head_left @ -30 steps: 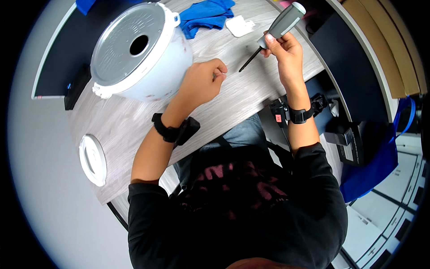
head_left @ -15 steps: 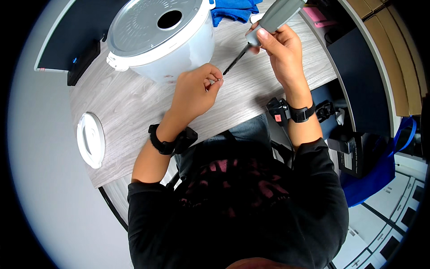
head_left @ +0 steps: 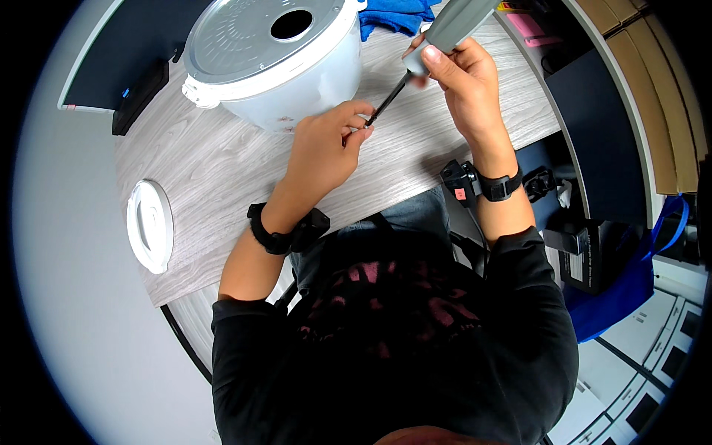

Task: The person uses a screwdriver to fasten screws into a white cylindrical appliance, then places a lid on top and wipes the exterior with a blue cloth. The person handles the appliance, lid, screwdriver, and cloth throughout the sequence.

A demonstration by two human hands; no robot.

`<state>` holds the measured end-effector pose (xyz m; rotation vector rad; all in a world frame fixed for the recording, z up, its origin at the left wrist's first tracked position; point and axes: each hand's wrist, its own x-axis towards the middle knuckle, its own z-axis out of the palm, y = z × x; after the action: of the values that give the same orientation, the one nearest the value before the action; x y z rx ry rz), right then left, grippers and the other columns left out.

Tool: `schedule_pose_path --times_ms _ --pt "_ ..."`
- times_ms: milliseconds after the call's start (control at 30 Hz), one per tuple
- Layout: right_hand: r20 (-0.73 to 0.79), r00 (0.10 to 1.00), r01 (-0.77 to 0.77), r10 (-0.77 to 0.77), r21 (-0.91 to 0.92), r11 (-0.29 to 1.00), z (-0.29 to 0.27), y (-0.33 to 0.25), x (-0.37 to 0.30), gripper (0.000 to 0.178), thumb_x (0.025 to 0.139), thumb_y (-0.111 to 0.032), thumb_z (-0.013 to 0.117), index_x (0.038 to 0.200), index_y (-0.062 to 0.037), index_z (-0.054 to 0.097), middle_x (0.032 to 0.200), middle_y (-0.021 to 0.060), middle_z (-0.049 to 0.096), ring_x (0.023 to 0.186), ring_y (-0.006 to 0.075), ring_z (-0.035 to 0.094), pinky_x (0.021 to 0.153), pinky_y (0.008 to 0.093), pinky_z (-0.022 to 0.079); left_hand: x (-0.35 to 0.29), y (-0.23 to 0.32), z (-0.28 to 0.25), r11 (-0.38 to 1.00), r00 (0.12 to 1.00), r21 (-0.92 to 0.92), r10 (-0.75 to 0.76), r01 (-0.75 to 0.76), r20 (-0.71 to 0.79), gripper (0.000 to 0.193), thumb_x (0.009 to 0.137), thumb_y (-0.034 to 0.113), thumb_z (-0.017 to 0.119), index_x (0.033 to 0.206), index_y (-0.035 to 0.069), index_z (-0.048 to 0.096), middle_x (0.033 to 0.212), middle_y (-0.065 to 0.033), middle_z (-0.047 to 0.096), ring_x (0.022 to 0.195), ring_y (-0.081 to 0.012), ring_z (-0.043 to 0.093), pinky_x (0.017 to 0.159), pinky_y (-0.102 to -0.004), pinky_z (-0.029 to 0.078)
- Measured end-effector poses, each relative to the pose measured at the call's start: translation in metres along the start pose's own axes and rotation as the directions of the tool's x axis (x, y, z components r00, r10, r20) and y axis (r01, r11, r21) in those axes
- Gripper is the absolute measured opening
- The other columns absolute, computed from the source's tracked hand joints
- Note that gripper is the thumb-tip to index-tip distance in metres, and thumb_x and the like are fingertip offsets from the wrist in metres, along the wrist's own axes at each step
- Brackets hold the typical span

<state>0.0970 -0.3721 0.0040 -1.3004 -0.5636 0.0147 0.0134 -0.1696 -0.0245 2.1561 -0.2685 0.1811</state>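
Screwdriver (head_left: pixel 445 31), contoured grey handle, slim dark shaft, is held in the right hand (head_left: pixel 469 81). Its tip lies at the left hand's (head_left: pixel 325 147) curled fingertips; their closure cannot be told. Smooth white round vessel (head_left: pixel 308 89) stands beyond, on wood-grained bench (head_left: pixel 215 185).

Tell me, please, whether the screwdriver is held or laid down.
Held: the right hand grips the screwdriver by its grey handle.

Matt plastic screwdriver handle (head_left: pixel 452 28), dark metal shaft (head_left: pixel 391 97), glossy plastic tub (head_left: pixel 315 89), metallic-looking lid (head_left: pixel 230 41), matt cloth (head_left: pixel 395 19), wood-grain table (head_left: pixel 215 159)
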Motion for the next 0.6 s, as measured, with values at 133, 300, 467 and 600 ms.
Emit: schedule_pose_path --times_ms 133,300,467,600 --pt "0.029 0.999 -0.014 0.015 -0.024 1.000 -0.004 0.001 0.003 0.022 0.098 -0.021 0.064 0.109 -0.0023 0.065 0.100 0.0101 0.070 0.083 0.0150 0.065 0.072 0.0310 0.054 0.000 -0.001 -0.001 0.998 0.998 -0.058 -0.034 0.037 0.054 0.023 0.089 -0.006 0.067 0.111 -0.006 0.067 0.089 -0.0120 0.076 0.078 -0.0115 0.070 0.070 -0.0240 0.055" --pt "0.072 0.997 -0.015 0.016 -0.015 1.000 -0.010 0.003 0.008 0.024 0.098 -0.022 0.064 0.111 -0.0023 0.066 0.101 0.0096 0.070 0.087 0.0153 0.065 0.071 0.0309 0.054 0.000 0.000 -0.003 0.978 0.992 -0.198 -0.046 0.069 0.119 0.023 0.089 -0.006 0.066 0.112 -0.008 0.066 0.093 -0.0132 0.075 0.084 -0.0127 0.071 0.074 -0.0247 0.055" --pt "0.104 0.994 0.013 -0.013 0.000 1.000 -0.005 -0.003 0.011 0.023 0.097 -0.021 0.066 0.112 -0.0024 0.066 0.103 0.0090 0.069 0.090 0.0156 0.065 0.072 0.0306 0.055 -0.002 0.007 -0.004 0.953 0.990 -0.288 -0.056 0.092 0.129 0.024 0.089 -0.006 0.066 0.112 -0.008 0.066 0.093 -0.0123 0.075 0.086 -0.0125 0.071 0.075 -0.0246 0.055" --pt "0.114 0.991 0.067 -0.064 -0.016 0.998 0.001 -0.008 0.013 0.024 0.096 -0.020 0.067 0.113 -0.0020 0.065 0.103 0.0088 0.069 0.090 0.0163 0.066 0.072 0.0308 0.055 -0.002 0.014 -0.006 0.970 0.992 -0.226 -0.074 0.094 0.098 0.025 0.089 -0.004 0.068 0.113 -0.007 0.066 0.093 -0.0121 0.075 0.087 -0.0135 0.071 0.077 -0.0248 0.055"
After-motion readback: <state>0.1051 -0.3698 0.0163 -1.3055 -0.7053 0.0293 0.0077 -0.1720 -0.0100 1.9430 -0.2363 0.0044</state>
